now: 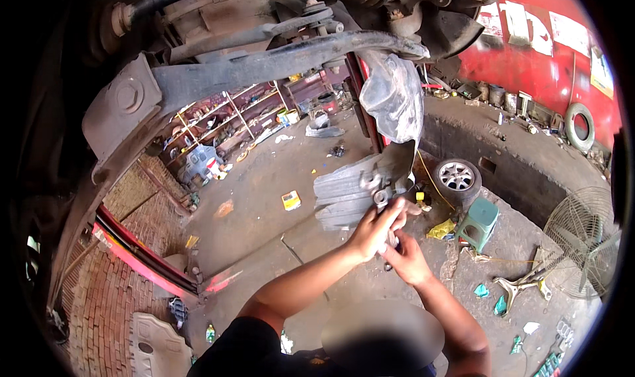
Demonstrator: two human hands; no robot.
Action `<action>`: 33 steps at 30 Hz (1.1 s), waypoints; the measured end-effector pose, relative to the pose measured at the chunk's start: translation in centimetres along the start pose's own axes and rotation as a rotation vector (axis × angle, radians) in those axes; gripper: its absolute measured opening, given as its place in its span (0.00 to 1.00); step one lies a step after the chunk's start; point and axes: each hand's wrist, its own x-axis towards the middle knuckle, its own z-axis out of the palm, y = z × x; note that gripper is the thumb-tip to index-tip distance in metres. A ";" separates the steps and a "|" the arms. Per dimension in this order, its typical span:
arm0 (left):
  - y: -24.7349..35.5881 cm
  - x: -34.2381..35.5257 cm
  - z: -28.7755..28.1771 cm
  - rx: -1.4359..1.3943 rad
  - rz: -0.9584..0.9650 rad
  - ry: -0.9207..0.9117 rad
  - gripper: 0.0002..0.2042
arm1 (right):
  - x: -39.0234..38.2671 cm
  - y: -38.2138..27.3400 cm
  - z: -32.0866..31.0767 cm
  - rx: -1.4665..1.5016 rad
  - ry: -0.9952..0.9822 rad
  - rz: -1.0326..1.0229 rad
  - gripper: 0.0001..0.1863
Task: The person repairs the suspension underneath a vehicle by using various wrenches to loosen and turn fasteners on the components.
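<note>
Wrench (380,197): in front of the person, at the hands, ring-shaped end beyond the left fingers
Long axis: seems to run from ring end back toward the right hand; mostly hidden
Left hand (377,235): nearer the ring end, fingers wrapped around the wrench
Right hand (408,261): just below, fingers curled; cannot tell their grip

Vehicle repair workshop: suspension arm (278,63) overhead, loose wheel (456,176) on floor (264,241), cluttered parts shelves (239,116).
</note>
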 end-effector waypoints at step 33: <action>38.8 26.7 -29.5 0.395 1.217 0.571 0.05 | -1.5 -17.2 -6.6 0.053 0.116 -0.323 0.11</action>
